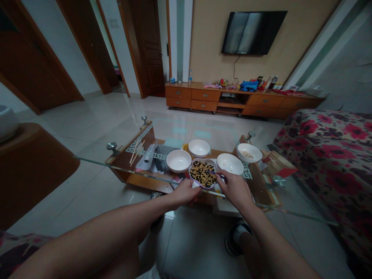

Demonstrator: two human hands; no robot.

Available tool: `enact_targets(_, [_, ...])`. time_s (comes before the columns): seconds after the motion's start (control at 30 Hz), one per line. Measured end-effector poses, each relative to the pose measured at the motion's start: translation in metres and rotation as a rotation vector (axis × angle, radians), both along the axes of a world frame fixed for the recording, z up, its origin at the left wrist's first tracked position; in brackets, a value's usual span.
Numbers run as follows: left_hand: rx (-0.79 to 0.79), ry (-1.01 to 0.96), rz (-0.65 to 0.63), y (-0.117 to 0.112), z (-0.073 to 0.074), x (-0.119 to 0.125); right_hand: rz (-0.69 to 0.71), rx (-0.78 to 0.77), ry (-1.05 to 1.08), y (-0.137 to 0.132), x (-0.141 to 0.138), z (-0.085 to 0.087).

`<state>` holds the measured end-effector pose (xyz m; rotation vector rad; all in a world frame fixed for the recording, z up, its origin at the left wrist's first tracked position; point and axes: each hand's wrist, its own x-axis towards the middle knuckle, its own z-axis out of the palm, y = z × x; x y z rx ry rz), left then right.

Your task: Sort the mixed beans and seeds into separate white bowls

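Observation:
A flower-shaped bowl (pixel 202 173) full of mixed dark and yellow beans sits on the glass tabletop (pixel 122 131) right in front of me. My left hand (pixel 186 192) rests at the bowl's near left rim, fingers curled against it. My right hand (pixel 235 186) is closed in a pinch on a thin purple tool (pixel 215 173), whose tip lies over the beans. Around the bean bowl stand white bowls: one at left (pixel 178 160), one behind (pixel 199 148), one at right (pixel 229 164), and a far right one (pixel 249 152) with a few pale beans in it.
Wooden chopsticks (pixel 136 151), a plastic bag and dark items lie on the lower wooden shelf at left. A red box (pixel 276 164) sits at the table's right end. A floral sofa (pixel 334 155) is at right, a TV cabinet (pixel 241 100) along the far wall.

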<state>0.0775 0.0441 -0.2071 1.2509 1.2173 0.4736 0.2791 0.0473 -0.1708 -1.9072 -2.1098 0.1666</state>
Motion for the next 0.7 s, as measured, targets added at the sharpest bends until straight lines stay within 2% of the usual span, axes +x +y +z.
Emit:
enact_targets(0.37, [0.006, -0.020, 0.009, 0.000, -0.004, -0.001, 0.106, -0.019, -0.006, 0.006, -0.017, -0.006])
enact_targets(0.7, [-0.014, 0.002, 0.016, 0.000, -0.004, -0.001, 0.093, -0.006, -0.038, 0.009, -0.023, -0.009])
